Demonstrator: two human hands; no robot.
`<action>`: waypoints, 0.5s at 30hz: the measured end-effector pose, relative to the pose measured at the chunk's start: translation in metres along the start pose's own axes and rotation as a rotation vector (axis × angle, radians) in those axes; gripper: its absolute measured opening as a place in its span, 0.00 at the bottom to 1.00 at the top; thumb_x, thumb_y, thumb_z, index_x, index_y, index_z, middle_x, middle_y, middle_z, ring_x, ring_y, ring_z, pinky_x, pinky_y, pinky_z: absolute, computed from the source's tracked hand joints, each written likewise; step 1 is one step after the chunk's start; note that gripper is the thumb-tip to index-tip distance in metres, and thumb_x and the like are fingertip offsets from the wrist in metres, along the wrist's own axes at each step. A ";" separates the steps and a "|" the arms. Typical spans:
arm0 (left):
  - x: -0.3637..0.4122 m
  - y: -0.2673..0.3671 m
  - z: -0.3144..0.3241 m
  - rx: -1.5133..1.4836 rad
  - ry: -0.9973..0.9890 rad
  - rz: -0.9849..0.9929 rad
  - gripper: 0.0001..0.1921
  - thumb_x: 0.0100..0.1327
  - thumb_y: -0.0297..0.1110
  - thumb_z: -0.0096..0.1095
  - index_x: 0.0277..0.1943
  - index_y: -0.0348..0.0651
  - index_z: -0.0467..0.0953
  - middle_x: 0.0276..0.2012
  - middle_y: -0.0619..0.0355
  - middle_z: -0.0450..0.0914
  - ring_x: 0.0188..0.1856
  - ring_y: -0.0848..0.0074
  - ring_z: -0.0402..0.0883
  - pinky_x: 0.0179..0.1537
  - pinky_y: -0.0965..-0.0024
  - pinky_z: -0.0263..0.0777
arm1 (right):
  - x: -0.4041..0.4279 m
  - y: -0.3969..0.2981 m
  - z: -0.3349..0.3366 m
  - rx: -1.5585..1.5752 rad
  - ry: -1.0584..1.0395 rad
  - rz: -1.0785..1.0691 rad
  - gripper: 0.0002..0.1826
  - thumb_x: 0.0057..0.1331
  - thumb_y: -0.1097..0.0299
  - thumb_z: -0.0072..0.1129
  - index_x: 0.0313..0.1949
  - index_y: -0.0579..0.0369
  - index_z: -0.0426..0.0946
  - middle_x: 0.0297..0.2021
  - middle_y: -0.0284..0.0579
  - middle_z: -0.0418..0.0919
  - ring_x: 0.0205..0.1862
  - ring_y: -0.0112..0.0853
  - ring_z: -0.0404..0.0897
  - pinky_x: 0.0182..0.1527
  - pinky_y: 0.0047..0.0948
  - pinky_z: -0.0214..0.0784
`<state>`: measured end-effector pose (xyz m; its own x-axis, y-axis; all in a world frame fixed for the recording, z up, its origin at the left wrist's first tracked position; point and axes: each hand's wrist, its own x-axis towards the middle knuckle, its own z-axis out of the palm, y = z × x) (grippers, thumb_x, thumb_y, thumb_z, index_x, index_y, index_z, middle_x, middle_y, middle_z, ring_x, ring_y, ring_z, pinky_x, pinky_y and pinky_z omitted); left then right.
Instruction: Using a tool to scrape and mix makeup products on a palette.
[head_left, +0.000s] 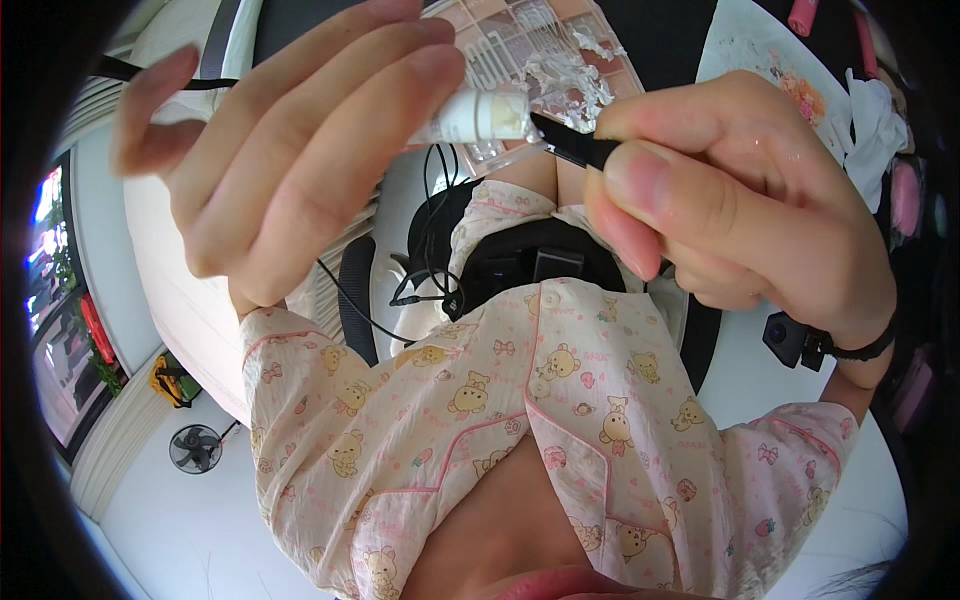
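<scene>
My left hand holds a small white tube with a clear end that shows pale contents. My right hand pinches black tweezers or a similar slim black tool, whose tip meets the tube's open end. Just beyond both hands lies an eyeshadow palette with a clear lid or tray. White, shredded residue is stuck on top of it. The fingers hide part of the tube and of the black tool.
At the upper right, a stained white sheet, a crumpled white tissue and pink cosmetic tubes lie on a black surface. Black cables hang near my lap. A small camera is strapped to my right wrist.
</scene>
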<state>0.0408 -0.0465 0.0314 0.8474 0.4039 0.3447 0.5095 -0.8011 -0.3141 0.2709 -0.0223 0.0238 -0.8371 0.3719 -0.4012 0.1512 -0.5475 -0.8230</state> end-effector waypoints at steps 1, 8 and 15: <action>-0.005 0.007 0.000 0.121 -0.032 -0.047 0.08 0.56 0.31 0.54 0.39 0.39 0.70 0.30 0.58 0.81 0.36 0.77 0.79 0.51 0.71 0.47 | 0.001 0.003 -0.003 0.011 -0.001 0.059 0.17 0.64 0.64 0.38 0.20 0.62 0.63 0.06 0.26 0.54 0.07 0.11 0.47 0.11 0.14 0.35; -0.037 0.004 0.028 0.428 0.158 -0.022 0.17 0.55 0.40 0.58 0.44 0.46 0.64 0.31 0.65 0.80 0.38 0.78 0.79 0.55 0.70 0.39 | 0.006 0.013 -0.004 0.193 -0.087 0.172 0.19 0.65 0.61 0.38 0.20 0.61 0.62 0.05 0.25 0.51 0.06 0.11 0.44 0.08 0.15 0.33; -0.044 -0.017 0.052 0.778 0.555 0.197 0.19 0.54 0.45 0.59 0.44 0.49 0.62 0.31 0.72 0.79 0.42 0.73 0.75 0.59 0.56 0.28 | 0.008 0.030 -0.008 0.336 -0.183 0.090 0.19 0.66 0.60 0.36 0.21 0.61 0.61 0.05 0.25 0.50 0.06 0.12 0.44 0.08 0.15 0.33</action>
<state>0.0025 -0.0275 -0.0242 0.8386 -0.1312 0.5287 0.4916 -0.2357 -0.8383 0.2727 -0.0297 -0.0075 -0.9128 0.1883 -0.3625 0.0730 -0.7980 -0.5982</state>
